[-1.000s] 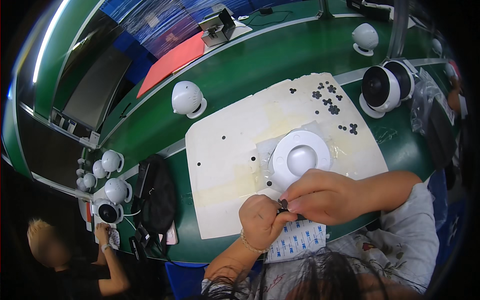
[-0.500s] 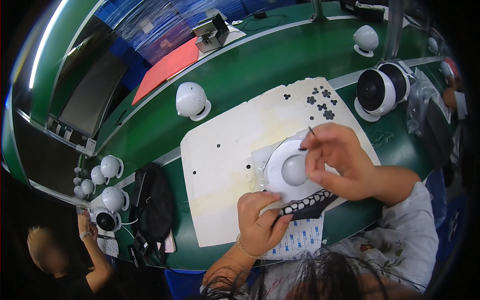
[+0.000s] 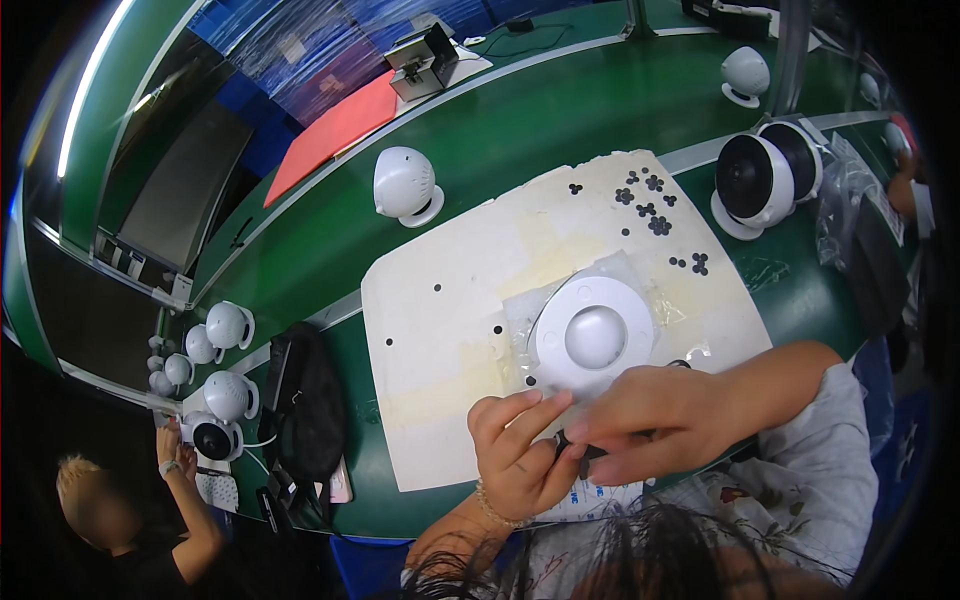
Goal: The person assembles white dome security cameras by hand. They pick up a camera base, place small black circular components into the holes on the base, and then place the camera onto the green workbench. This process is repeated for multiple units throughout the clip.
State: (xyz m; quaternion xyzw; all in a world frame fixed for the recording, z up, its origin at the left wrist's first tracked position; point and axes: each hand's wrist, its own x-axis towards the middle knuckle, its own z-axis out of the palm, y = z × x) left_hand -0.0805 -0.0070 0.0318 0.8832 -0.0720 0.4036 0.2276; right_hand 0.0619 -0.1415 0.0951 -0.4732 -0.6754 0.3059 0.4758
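Note:
My left hand (image 3: 520,450) pinches a black die-cut strip (image 3: 562,440), mostly hidden now by my fingers. My right hand (image 3: 650,420) is closed over the same strip, its fingertips meeting those of my left hand. A small dark curved piece (image 3: 680,363) shows above my right hand; what it is I cannot tell. Just beyond both hands lies a white ring-shaped base (image 3: 635,330) with a domed centre, on clear plastic film (image 3: 612,268). Under my hands is a white sheet with blue print (image 3: 590,505). Small black round pads (image 3: 658,226) lie in clusters at the far right of the cream board (image 3: 440,420).
Beyond the board runs a green belt (image 3: 520,110) carrying white round devices on stands (image 3: 403,183). A larger black-faced device (image 3: 745,180) stands at right beside clear bags (image 3: 840,210). Left are a black bag (image 3: 310,400), more white devices (image 3: 230,396) and a co-worker's hand (image 3: 168,440).
My right hand has come down from above the white base to the strip at my left hand. More black pads show at the board's right. White devices on the belt have shifted right.

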